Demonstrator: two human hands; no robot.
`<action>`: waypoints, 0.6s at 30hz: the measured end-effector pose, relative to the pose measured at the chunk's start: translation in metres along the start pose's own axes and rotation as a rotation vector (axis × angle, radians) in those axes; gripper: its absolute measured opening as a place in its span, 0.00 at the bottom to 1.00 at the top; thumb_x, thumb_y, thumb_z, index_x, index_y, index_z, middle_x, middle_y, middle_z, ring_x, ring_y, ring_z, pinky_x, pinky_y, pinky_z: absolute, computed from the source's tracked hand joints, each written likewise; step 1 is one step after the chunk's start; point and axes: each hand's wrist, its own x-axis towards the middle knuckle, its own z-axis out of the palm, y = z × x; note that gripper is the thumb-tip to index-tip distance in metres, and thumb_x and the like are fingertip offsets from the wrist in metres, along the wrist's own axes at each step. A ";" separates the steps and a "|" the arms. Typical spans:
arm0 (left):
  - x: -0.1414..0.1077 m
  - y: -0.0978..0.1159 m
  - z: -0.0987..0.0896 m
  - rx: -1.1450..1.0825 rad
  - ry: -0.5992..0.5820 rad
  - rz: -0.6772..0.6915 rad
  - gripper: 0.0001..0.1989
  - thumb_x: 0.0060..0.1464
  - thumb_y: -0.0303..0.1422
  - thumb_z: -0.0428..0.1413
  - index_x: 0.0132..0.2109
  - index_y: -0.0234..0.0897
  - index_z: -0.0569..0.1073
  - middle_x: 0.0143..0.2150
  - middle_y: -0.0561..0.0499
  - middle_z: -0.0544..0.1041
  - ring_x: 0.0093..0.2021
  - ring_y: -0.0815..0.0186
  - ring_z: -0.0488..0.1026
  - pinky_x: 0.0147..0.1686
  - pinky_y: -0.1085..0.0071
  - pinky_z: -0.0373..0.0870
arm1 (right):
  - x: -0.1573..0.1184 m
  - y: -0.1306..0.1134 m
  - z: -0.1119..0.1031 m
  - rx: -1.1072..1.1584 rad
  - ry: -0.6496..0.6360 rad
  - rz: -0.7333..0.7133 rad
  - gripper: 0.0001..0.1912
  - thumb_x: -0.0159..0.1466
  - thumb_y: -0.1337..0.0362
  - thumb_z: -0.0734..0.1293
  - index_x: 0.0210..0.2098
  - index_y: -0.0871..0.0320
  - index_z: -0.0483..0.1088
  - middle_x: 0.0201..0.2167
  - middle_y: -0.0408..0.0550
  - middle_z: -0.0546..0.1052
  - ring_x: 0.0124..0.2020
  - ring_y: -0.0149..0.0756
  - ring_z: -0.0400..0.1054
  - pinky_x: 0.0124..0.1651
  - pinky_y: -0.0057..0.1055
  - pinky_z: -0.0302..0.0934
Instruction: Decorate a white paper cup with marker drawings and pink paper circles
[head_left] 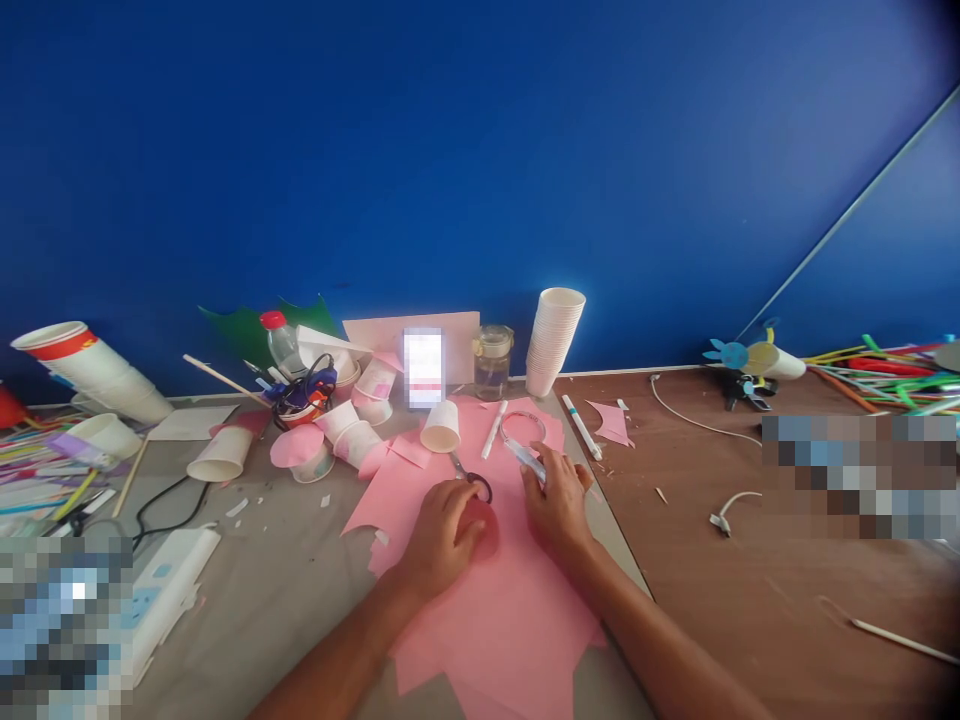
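Observation:
My left hand (441, 535) is closed at the edge of a small round piece of pink paper (484, 530), its thumb lying over it. Just beyond those fingers lie scissors (480, 484) with dark handles, blades pointing away. In my right hand (559, 500) is a slim, pale, translucent thing (528, 460), like a tube or pen; its exact kind is unclear. A clear ring (523, 428), perhaps a tape roll, lies past its tip. Both hands are over layered pink paper sheets (510, 640) with jagged edges.
Behind are a paper cup (440, 428), a lit phone (424, 368), a glass jar (493, 360) and a tall cup stack (553, 340). Cups with pink paper (301, 455) stand left, near a power strip (169, 590). White markers (582, 427) and a cable (705, 420) lie right.

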 end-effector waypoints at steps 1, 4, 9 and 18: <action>0.001 0.000 0.001 0.008 0.007 0.003 0.16 0.54 0.27 0.51 0.50 0.40 0.68 0.47 0.44 0.72 0.49 0.56 0.67 0.50 0.55 0.65 | -0.001 0.001 0.001 -0.010 -0.012 -0.011 0.13 0.62 0.66 0.58 0.46 0.58 0.66 0.35 0.51 0.76 0.39 0.43 0.66 0.47 0.42 0.46; 0.004 0.000 0.002 0.011 0.012 0.023 0.10 0.55 0.25 0.48 0.40 0.40 0.72 0.41 0.46 0.73 0.44 0.58 0.69 0.46 0.58 0.67 | -0.002 0.004 0.004 -0.043 -0.040 -0.035 0.13 0.60 0.68 0.60 0.45 0.57 0.66 0.36 0.51 0.76 0.39 0.44 0.65 0.47 0.43 0.46; 0.005 0.005 -0.002 -0.094 0.101 -0.001 0.10 0.56 0.24 0.48 0.34 0.40 0.72 0.38 0.48 0.71 0.41 0.61 0.69 0.42 0.63 0.68 | 0.000 0.001 -0.003 -0.049 0.034 -0.065 0.16 0.59 0.65 0.62 0.48 0.58 0.66 0.40 0.55 0.72 0.43 0.49 0.62 0.48 0.48 0.48; 0.004 0.007 -0.015 -0.268 0.370 -0.074 0.05 0.58 0.30 0.49 0.37 0.40 0.69 0.33 0.52 0.70 0.35 0.65 0.69 0.36 0.69 0.66 | -0.026 -0.049 -0.026 0.965 -0.396 -0.009 0.17 0.65 0.51 0.59 0.47 0.55 0.65 0.41 0.50 0.69 0.39 0.38 0.66 0.44 0.37 0.63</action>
